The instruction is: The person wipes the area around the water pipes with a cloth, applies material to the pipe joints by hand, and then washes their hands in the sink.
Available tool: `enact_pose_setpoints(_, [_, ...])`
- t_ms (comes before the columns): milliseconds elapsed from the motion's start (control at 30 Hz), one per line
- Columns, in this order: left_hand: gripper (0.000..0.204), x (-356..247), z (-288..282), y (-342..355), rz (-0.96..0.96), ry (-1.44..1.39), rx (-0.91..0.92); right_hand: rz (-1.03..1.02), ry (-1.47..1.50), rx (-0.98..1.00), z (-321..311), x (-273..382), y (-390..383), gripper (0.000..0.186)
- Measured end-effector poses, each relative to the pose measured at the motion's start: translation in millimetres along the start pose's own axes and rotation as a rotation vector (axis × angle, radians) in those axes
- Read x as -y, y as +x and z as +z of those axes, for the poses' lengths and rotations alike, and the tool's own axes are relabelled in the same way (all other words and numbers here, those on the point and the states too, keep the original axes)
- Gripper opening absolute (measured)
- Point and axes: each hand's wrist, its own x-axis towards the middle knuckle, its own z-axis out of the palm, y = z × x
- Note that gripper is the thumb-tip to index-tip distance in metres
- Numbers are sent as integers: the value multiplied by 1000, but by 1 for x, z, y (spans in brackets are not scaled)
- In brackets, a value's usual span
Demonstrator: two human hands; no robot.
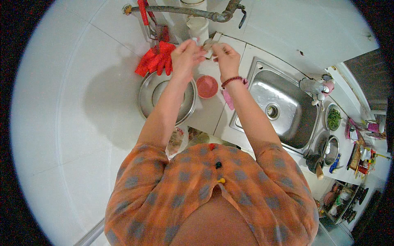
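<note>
Both arms reach out to the far counter, hands side by side above a pink-red bowl [207, 86]. My left hand [186, 59] is closed, a small whitish bit showing at its fingertips. My right hand [227, 61], below a dark red beaded bracelet [232, 81], has its fingers pinched together. Between the two hands is a small greyish-brown thing [209, 44], too blurred to name; both sets of fingertips are close to it. Just behind stands a white container [198, 28]. Partly covered by my left forearm, a wide steel basin [148, 98] sits on the counter.
Red rubber gloves [158, 59] hang at the basin's far edge. To the right is a steel sink [283, 96]. Beyond it are a plate of green vegetables [333, 118] and a metal pot [331, 150]. A pipe [180, 10] runs along the far wall.
</note>
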Motion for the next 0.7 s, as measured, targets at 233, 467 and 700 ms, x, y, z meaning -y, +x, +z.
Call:
enact_pose_setpoints(233, [28,-17,-26,66,279,112,-108,-582,-96,-176,52,5,89,15])
enact_pose_setpoints(467, [26,-12,-30,96,378,193,-68,-526,-305,8,70,10,115,40])
enact_pose_setpoints(700, [26,-9,-29,102,383,358,-122,-590,-136,-133,50,-13,96,18])
